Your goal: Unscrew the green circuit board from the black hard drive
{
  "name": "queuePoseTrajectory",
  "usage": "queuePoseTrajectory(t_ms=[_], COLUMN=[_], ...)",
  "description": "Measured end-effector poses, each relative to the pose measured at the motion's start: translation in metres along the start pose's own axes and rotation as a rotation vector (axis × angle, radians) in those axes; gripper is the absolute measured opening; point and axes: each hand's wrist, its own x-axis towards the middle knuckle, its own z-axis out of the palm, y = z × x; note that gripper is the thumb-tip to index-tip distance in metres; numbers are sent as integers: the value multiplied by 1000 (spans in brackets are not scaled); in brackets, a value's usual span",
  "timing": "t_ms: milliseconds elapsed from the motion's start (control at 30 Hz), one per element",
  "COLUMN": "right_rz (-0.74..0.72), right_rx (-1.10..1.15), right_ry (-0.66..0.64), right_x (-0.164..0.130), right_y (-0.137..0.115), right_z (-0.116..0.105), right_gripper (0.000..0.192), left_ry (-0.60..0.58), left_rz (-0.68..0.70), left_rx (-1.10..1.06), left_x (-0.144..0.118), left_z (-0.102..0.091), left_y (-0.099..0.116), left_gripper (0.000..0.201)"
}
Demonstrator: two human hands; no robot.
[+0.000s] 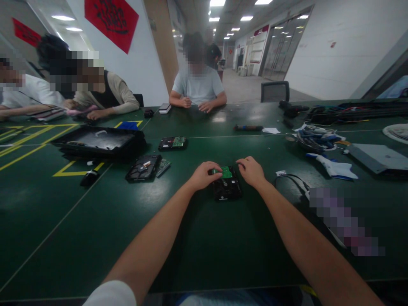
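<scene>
Your grip is only partly readable: your left hand (204,175) has its thumb over the black hard drive (227,190) and its fingers bent near the far left corner, but you cannot tell from this view whether they clamp it. Your right hand (251,170) curls by the drive's far right corner; whether its fingertips touch is unclear. Your left thumb and fingers hide part of the drive's top, beside its green circuit board (227,171), and a pixelated patch (346,223) masks what lies right of your right forearm (296,225). Both forearms slant forward and inward, with the drive on the desk (219,246) between your hands. To your left sit a second drive (143,170), a loose board (163,167) and a black tray (102,146); a third drive (172,143) lies farther out. A black cable (291,175) loops near your right wrist, with a blue-and-white glove (334,167) beyond it. Across from you, a co-worker (197,87) sits with both hands at the far edge.
</scene>
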Motion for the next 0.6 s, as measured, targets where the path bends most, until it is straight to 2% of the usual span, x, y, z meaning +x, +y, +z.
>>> queuePoseTrajectory(t_ms=[600], right_rz=[-14], right_rx=[-27], right_ry=[-15], right_x=[-6], right_y=[-4], right_z=[-4], right_gripper=[22], left_ry=[-14], left_rz=[9], left_rx=[32], left_x=[1], left_z=[-1], left_y=[4], left_gripper=[16])
